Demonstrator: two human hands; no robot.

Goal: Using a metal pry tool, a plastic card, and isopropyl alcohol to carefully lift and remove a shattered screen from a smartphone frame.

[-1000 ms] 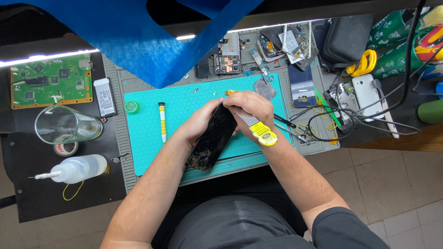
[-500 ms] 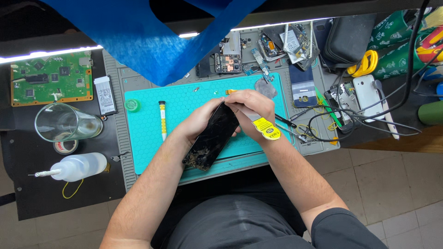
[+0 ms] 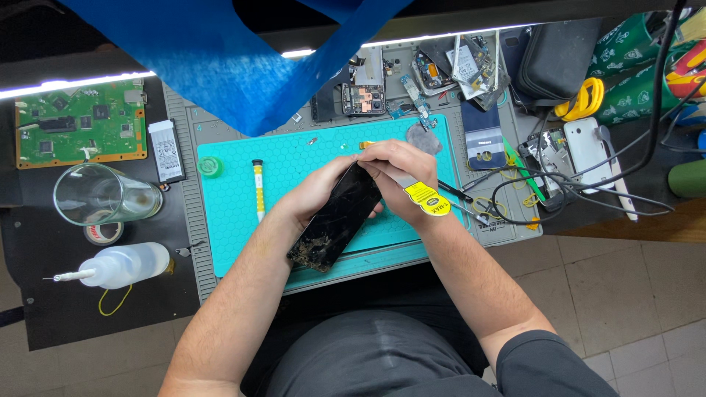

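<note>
Between the two grips, above the teal honeycomb-patterned mat on the worktop, sat a black, cracked-glass smartphone, tilted with its shattered end toward the person. The left hand grasped its upper edge from behind. The right hand was clenched on a thin metal pry tool with a yellow round label, its tip at the phone's top corner.

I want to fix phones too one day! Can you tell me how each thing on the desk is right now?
Phone: cracked at its lower end, tilted, held up off the mat.
Left hand: gripping the phone.
Right hand: holding a yellow-handled pry tool at the phone's top edge.
Glass: lying on its side, looks empty.
Squeeze bottle: lying down.
Circuit board: bare, lying flat.
Yellow pen-shaped tool: lying untouched on the teal mat.
</note>
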